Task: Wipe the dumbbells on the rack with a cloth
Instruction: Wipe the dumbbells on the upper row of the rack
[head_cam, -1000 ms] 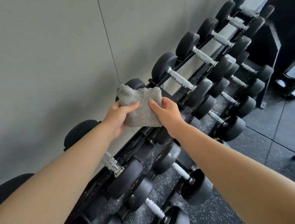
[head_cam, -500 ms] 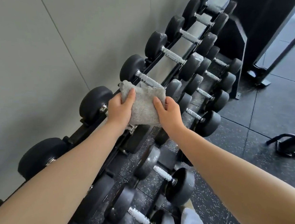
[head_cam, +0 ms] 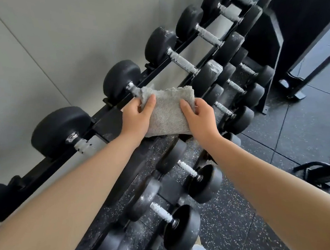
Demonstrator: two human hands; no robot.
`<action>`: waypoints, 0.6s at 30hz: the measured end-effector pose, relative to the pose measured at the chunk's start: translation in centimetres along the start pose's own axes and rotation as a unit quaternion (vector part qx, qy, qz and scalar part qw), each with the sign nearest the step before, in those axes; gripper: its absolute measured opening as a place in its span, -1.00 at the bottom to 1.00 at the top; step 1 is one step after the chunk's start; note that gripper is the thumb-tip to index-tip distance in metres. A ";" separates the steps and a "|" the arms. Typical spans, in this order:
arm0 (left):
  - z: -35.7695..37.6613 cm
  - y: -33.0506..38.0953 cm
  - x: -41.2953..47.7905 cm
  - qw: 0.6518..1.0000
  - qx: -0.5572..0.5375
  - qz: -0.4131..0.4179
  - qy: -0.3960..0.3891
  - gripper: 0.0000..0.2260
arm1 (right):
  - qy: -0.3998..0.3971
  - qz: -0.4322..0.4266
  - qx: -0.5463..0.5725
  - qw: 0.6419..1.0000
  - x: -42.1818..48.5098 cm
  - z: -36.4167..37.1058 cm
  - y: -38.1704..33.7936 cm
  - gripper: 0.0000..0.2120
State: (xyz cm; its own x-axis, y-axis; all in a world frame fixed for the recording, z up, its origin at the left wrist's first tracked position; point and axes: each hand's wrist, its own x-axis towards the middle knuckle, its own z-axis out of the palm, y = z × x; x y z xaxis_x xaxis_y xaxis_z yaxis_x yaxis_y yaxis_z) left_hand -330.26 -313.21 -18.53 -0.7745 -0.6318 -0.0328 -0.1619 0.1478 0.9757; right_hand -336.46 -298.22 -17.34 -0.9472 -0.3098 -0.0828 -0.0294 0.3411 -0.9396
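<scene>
Faces a grey panelled wall (head_cam: 55, 44) at 10 o'clock and speckled black rubber flooring (head_cam: 280, 145) at 4 o'clock, with a black tiered dumbbell rack (head_cam: 104, 119) slanting between them from 8 to 2 o'clock.

Pinches a grey terry cloth (head_cam: 167, 112) at both sides. Presses the left thumb (head_cam: 150, 103) flat on its 9 o'clock edge, with the other fingers curled under and mostly out of sight. Lays the right thumb (head_cam: 185, 108) along its 3 o'clock edge, with the remaining fingers curled round the far side. Grips it thus in the left hand (head_cam: 136, 121) and the right hand (head_cam: 201, 120), forearms reaching in from 7 and 5 o'clock.

Has the cloth, folded thick, draped over the knurled steel handle (head_cam: 133, 89) of a top-tier dumbbell, touching it just at 4 o'clock of the rear head (head_cam: 121, 79). Hides the front head completely.

Appears to be at the handle-wiping step on this one dumbbell. Calls next, probably, for closing both grips round the bar through the cloth and sliding or twisting along it, then covering both heads before shifting to the neighbouring dumbbell (head_cam: 160, 44) at 2 o'clock. Cannot judge the dumbbell at 8 o'clock (head_cam: 62, 131) or the lower-tier dumbbells (head_cam: 204, 183) as wiped or unwiped.

Sets the dumbbell's long axis from 10 o'clock, rear head toward the wall, to 4 o'clock, front end toward the flooring, square across the rack's rails.
</scene>
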 end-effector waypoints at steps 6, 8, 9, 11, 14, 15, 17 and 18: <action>1.7 -1.6 2.2 0.999 0.031 0.010 -0.008 -0.58 | 0.011 -0.008 -0.055 0.998 3.9 -0.6 1.1 -0.69; 1.6 -2.5 3.0 0.998 0.060 0.021 -0.014 -0.53 | 0.017 -0.002 -0.089 0.996 4.9 -0.3 1.5 -0.74; 1.5 -2.9 3.4 0.996 0.083 0.036 -0.014 -0.51 | 0.023 0.004 -0.098 0.995 5.2 0.0 1.7 -0.74; 1.4 -3.7 4.2 0.989 0.126 0.077 -0.003 -0.57 | 0.042 0.014 -0.102 0.994 5.5 0.7 1.9 -0.76; 1.6 -4.4 5.3 0.961 0.217 0.158 0.064 -0.70 | 0.103 -0.016 -0.144 0.984 5.6 1.2 2.3 -0.78; 1.7 -4.4 5.8 0.946 0.251 0.187 0.087 -0.69 | 0.120 -0.030 -0.172 0.977 5.6 1.2 2.1 -0.72; 1.7 -4.8 6.8 0.918 0.296 0.249 0.084 -0.60 | 0.116 -0.052 -0.218 0.968 5.4 1.8 1.3 -0.55; 1.8 -4.9 7.5 0.913 0.307 0.263 0.049 -0.52 | 0.095 -0.058 -0.230 0.967 5.0 2.4 0.8 -0.50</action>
State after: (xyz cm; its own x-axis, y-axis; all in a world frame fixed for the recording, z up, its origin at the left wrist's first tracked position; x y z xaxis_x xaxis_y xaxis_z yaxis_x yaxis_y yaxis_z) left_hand -336.33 -317.31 -23.96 -0.7903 -0.4117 0.4537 -0.1200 0.8302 0.5444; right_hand -340.49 -301.62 -19.32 -0.9695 -0.2154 0.1170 -0.2355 0.6861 -0.6883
